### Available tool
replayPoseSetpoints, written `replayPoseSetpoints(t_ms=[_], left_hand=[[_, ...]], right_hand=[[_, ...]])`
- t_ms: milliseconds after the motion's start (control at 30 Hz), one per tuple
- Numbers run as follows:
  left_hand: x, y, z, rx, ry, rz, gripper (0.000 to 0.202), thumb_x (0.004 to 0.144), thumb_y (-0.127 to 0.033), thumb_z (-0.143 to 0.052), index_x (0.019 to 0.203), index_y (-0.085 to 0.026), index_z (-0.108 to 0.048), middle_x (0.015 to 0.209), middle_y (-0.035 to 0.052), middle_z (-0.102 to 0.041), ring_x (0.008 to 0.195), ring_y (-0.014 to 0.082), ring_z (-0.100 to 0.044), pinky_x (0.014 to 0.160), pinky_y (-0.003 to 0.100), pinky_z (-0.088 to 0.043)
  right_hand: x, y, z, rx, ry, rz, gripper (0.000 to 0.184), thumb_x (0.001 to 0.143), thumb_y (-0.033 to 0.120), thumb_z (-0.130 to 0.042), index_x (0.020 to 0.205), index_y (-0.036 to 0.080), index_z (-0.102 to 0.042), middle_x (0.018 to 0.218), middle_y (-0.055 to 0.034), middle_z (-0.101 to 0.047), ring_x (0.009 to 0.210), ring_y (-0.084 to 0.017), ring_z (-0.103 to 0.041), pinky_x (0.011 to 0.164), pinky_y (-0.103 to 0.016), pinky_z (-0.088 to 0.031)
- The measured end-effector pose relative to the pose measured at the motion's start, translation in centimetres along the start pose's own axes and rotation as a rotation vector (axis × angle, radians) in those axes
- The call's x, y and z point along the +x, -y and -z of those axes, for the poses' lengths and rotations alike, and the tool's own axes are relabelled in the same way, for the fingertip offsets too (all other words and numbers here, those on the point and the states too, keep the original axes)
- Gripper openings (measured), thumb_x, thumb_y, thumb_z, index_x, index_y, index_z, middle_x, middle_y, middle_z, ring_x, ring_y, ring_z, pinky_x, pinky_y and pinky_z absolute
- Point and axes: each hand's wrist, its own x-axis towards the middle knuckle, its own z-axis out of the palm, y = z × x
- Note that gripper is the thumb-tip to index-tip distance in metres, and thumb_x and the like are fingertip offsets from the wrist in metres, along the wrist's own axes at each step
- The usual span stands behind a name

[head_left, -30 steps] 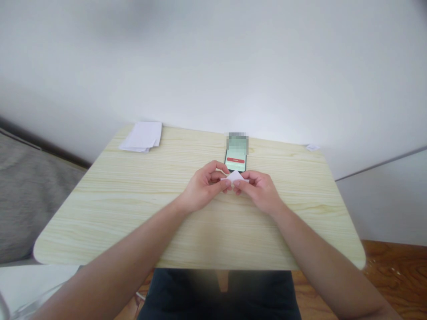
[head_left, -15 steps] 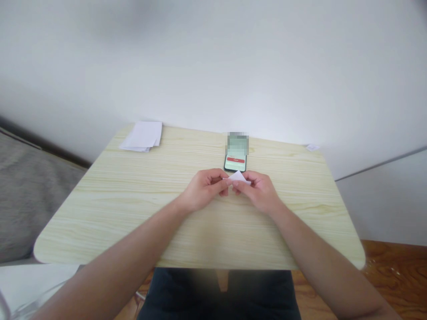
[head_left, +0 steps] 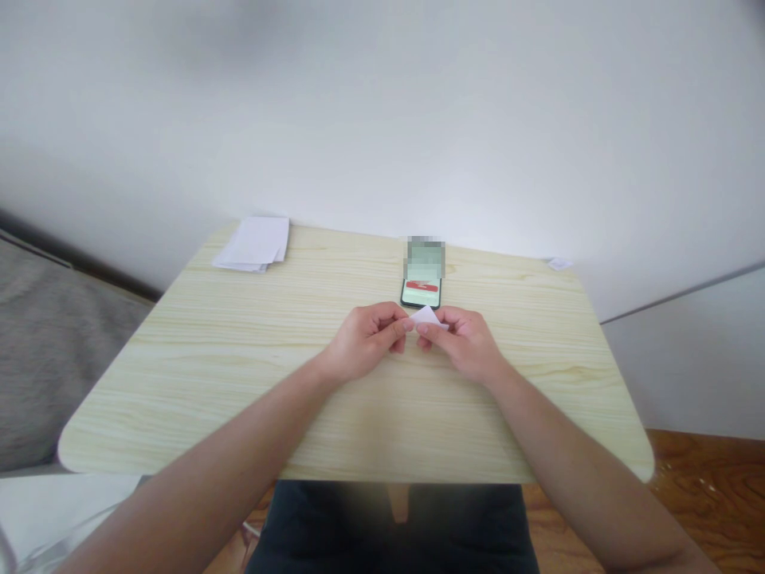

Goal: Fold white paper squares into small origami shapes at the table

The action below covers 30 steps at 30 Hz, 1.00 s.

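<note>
A small folded white paper (head_left: 428, 317) sits between my two hands above the middle of the light wooden table (head_left: 239, 375). My left hand (head_left: 367, 340) pinches its left edge with fingers curled. My right hand (head_left: 463, 343) pinches its right side with thumb and forefinger. Just beyond the paper a phone (head_left: 421, 292) with a lit screen lies flat on the table.
A stack of white paper sheets (head_left: 254, 243) lies at the table's far left corner. A small white scrap (head_left: 560, 263) rests at the far right corner. A white wall rises behind the table, a grey cushion (head_left: 48, 359) is at the left, and wooden floor (head_left: 705, 494) at the right.
My hands have drawn slightly closer over the paper, and less of the paper shows between the fingers than a second ago. Nothing else on the table has moved.
</note>
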Motion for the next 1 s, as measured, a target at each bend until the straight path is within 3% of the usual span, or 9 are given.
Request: replayPoseSetpoints(t_ms=[567, 733, 1000], left_hand=[[0.18, 0.21, 0.11, 0.014, -0.030, -0.013, 0.035, 0.098, -0.047, -0.060, 0.085, -0.016, -0.067, 0.064, -0.0003, -0.060, 0.059, 0.0113, -0.050, 0.058, 0.025, -0.038], [0.23, 0.09, 0.12, -0.010, -0.044, -0.018, 0.034, 0.098, -0.046, -0.059, 0.087, -0.015, -0.067, 0.064, 0.0004, -0.060, 0.058, 0.0120, -0.050, 0.056, 0.025, -0.038], [0.20, 0.13, 0.42, -0.065, 0.013, -0.031, 0.032, 0.096, -0.045, -0.063, 0.088, -0.015, -0.071, 0.065, 0.0008, -0.060, 0.059, 0.0123, -0.051, 0.057, 0.025, -0.038]], right_hand=[[0.19, -0.36, 0.10, 0.014, 0.018, 0.010, 0.024, 0.094, 0.043, -0.069, 0.088, 0.020, -0.073, 0.081, -0.0038, -0.078, 0.072, -0.017, -0.072, 0.070, -0.028, -0.055], [0.21, -0.23, 0.16, 0.021, 0.039, 0.013, 0.022, 0.095, 0.041, -0.066, 0.096, 0.020, -0.075, 0.085, -0.0035, -0.078, 0.071, -0.016, -0.072, 0.070, -0.028, -0.054], [0.30, -0.46, 0.18, 0.105, 0.049, -0.004, 0.026, 0.093, 0.043, -0.069, 0.098, 0.019, -0.074, 0.083, -0.0045, -0.078, 0.072, -0.017, -0.071, 0.074, -0.031, -0.056]])
